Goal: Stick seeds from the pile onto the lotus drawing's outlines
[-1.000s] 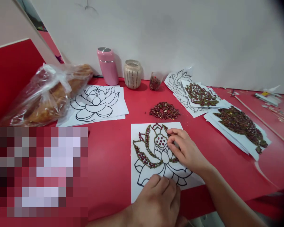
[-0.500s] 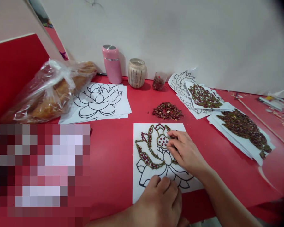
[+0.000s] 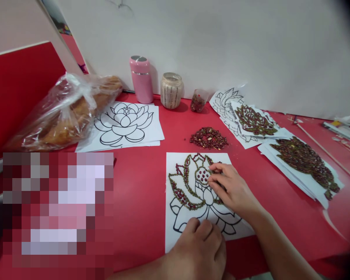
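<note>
A sheet of paper with a printed lotus outline [image 3: 189,221] lies before me on the red table. Green and dark red beans [image 3: 184,200] line its upper and left petals, and red beans dot the round seed pod [image 3: 203,175]. My right hand [image 3: 231,186] is over the upper right of the drawing, thumb and a finger pinched at the pod's right edge; anything between the tips is too small to make out. It covers the right petals. My left hand [image 3: 201,243] rests curled on the sheet's lower edge, its palm hidden.
Behind the sheet lies a pile of red beans [image 3: 208,138]. A cup of beans [image 3: 198,101], a jar [image 3: 171,91] and a pink flask [image 3: 142,79] stand by the wall. Bean-covered pictures [image 3: 305,159] lie right; lotus prints [image 3: 124,124] and a plastic bag [image 3: 67,116] are left.
The whole view has shifted slightly, so things appear a little farther right. Both hands keep nearly the same places on the sheet, and no other difference shows.
</note>
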`<control>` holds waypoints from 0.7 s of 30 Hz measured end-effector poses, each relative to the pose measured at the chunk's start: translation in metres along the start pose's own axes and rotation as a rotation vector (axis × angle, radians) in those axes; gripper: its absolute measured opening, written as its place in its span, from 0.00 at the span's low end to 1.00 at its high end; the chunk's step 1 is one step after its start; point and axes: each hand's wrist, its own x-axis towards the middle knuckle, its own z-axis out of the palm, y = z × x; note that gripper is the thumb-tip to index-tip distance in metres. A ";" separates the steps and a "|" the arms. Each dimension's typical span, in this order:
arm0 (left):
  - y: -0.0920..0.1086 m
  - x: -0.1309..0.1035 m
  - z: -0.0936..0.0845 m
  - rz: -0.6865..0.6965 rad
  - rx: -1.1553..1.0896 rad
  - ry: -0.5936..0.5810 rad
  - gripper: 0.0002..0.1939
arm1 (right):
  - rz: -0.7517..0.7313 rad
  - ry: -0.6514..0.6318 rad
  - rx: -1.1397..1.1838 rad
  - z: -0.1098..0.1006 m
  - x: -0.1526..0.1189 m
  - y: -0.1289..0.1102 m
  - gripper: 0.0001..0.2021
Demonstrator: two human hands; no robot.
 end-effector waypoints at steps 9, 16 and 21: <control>0.002 -0.003 0.006 -0.008 0.036 0.045 0.16 | 0.040 0.061 0.112 0.000 -0.005 0.007 0.07; 0.003 -0.005 0.010 -0.032 0.069 0.027 0.09 | 0.050 0.087 0.057 0.001 -0.008 0.006 0.06; 0.004 -0.004 0.009 -0.034 0.086 0.062 0.08 | 0.108 0.079 0.067 0.002 -0.003 0.000 0.04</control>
